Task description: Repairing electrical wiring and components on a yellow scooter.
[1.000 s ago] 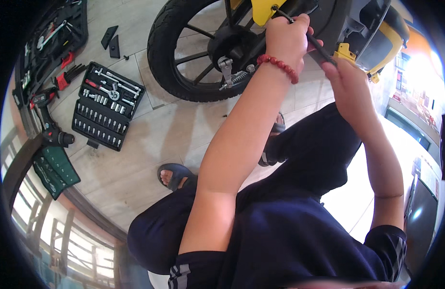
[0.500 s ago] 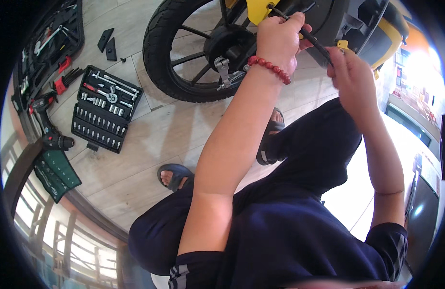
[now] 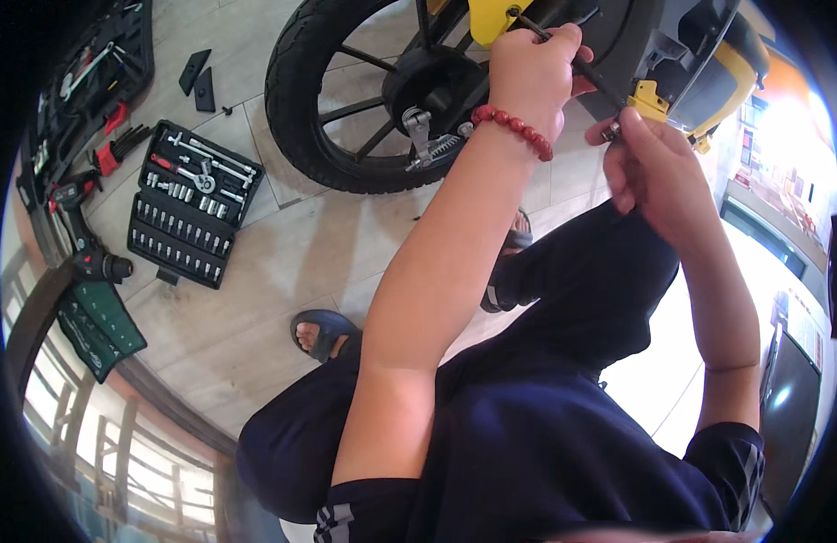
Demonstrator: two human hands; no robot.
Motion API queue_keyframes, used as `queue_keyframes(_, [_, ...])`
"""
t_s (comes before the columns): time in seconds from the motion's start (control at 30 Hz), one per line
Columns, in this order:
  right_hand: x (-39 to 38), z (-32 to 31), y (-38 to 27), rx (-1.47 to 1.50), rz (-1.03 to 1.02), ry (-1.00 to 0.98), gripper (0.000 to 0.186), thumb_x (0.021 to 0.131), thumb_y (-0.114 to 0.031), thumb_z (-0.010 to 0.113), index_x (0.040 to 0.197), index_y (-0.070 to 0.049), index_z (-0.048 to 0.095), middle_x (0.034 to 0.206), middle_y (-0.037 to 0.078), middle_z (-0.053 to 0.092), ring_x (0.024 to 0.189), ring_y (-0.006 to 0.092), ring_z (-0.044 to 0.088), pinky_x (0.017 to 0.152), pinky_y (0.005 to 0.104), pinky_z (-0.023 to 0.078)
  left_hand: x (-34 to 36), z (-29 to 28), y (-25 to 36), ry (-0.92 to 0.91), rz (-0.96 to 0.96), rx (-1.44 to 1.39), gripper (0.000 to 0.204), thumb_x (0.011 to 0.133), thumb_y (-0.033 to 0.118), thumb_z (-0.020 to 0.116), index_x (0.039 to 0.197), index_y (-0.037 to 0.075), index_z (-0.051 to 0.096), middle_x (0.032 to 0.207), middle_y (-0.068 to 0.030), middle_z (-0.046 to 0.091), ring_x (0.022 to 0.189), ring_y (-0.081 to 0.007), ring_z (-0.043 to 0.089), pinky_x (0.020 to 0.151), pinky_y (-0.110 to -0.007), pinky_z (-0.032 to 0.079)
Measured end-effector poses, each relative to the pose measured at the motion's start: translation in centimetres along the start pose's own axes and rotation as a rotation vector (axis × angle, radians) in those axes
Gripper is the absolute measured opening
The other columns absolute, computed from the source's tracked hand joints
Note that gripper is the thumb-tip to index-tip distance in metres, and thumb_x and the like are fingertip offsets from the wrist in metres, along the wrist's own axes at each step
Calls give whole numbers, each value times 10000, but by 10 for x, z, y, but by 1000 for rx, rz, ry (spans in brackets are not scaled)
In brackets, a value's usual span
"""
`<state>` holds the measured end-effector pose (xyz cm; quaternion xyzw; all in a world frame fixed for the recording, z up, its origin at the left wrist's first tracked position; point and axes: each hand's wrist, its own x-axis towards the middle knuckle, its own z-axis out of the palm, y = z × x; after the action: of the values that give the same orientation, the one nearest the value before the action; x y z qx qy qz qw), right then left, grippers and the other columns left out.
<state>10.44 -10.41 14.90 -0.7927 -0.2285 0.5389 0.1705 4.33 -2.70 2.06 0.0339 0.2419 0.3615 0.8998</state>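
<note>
My left hand (image 3: 531, 72), with a red bead bracelet at its wrist, is closed round a thin dark rod (image 3: 604, 85). The rod slants from beside a yellow bracket (image 3: 492, 20) down toward my right hand. My right hand (image 3: 654, 163) has its fingers curled at the rod's lower end, pinching a small shiny metal piece (image 3: 610, 132) whose kind I cannot make out. Just past those fingertips is a yellow metal tab (image 3: 649, 98) on the body of a yellow and black two-wheeler. Its spoked wheel (image 3: 287, 118) stands left of my left hand.
An open socket set case (image 3: 199, 204) lies on the tiled floor to the left. Around it are a cordless drill (image 3: 83, 235), a red holder of hex keys (image 3: 118, 152), a green pouch (image 3: 101, 330), a larger tool case (image 3: 92, 90) and two black plastic pieces (image 3: 204, 89).
My right hand has shifted slightly down along the rod, and the small metal piece now shows in its fingers. My left hand keeps its hold, almost in place.
</note>
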Motion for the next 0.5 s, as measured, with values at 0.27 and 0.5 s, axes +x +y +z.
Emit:
queue_keyframes(0.27, [-9, 13, 0, -897, -512, 428, 331, 814, -121, 633, 1126, -46, 554, 778, 100, 558, 714, 182, 569, 605, 301, 430, 1, -1, -5, 57, -31, -73, 171, 865, 124, 553, 863, -46, 543, 739, -117, 569, 617, -196, 584, 532, -322, 539])
queue_keyframes(0.5, [5, -2, -3, -625, -196, 416, 306, 896, -268, 491, 1078, -39, 581, 730, 89, 539, 568, 187, 528, 557, 321, 432, 2, 2, -1, 50, -62, -113, 184, 874, 111, 517, 846, -70, 526, 722, -124, 560, 568, -210, 579, 494, -327, 543])
